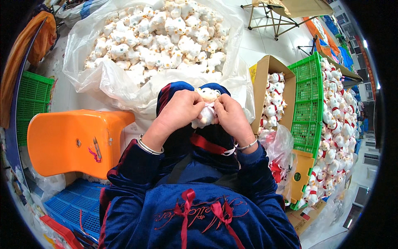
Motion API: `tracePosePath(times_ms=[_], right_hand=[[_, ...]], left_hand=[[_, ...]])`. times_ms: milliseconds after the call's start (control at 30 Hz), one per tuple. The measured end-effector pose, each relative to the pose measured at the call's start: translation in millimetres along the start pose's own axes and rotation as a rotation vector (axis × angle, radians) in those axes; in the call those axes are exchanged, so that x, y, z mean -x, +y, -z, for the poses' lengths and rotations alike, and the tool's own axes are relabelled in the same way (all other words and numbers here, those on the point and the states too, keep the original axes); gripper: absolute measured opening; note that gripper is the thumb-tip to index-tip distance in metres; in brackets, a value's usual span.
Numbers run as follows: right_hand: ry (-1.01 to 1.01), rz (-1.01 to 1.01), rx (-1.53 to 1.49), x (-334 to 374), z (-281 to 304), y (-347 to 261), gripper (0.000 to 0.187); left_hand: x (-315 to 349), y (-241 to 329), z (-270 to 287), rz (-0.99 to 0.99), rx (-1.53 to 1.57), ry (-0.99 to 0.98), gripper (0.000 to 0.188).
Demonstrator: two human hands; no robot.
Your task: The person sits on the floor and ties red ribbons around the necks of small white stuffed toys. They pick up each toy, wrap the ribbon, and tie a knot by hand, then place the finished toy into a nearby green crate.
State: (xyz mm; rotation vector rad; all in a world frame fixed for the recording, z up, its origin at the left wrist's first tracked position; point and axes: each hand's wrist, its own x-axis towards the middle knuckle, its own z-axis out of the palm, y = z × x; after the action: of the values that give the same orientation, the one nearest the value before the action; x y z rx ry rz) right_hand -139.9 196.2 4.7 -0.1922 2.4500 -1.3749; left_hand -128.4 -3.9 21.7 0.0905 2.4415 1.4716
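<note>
White plush toy (206, 108) pinched between both hands over my knees, w/ a pale ribbon at its neck.

Left hand (179, 111) & right hand (229, 115) both have fingertips pressed together on the ribbon, toy upright betw. them, resting on my dark blue lap. To do this well, I judge: keep thumbs close to the neck, hold tension even on both ends, don't let the toy twist. Nearer me, red bows (203, 209) on my velvet top. Just left, orange plastic stool (74, 141) w/ small snips (97, 148) lying on it; blue crate (76, 203) below. Right: cardboard box (271, 93) & green crate (309, 108) of finished toys. Farthest: clear bag (112, 79) heaped w/ plain white toys (157, 37).
</note>
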Motion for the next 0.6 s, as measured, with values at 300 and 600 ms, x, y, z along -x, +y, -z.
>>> tracePosePath(times_ms=[300, 600], right_hand=[[-0.067, -0.224, -0.327, 7, 5, -17, 0.020], [0.005, -0.135, -0.456, 12, -6, -13, 0.014]], left_hand=[[1, -12, -10, 0.043, 0.207, 0.015, 0.023], [0, -5, -6, 0.130, 0.385, -0.071, 0.026]])
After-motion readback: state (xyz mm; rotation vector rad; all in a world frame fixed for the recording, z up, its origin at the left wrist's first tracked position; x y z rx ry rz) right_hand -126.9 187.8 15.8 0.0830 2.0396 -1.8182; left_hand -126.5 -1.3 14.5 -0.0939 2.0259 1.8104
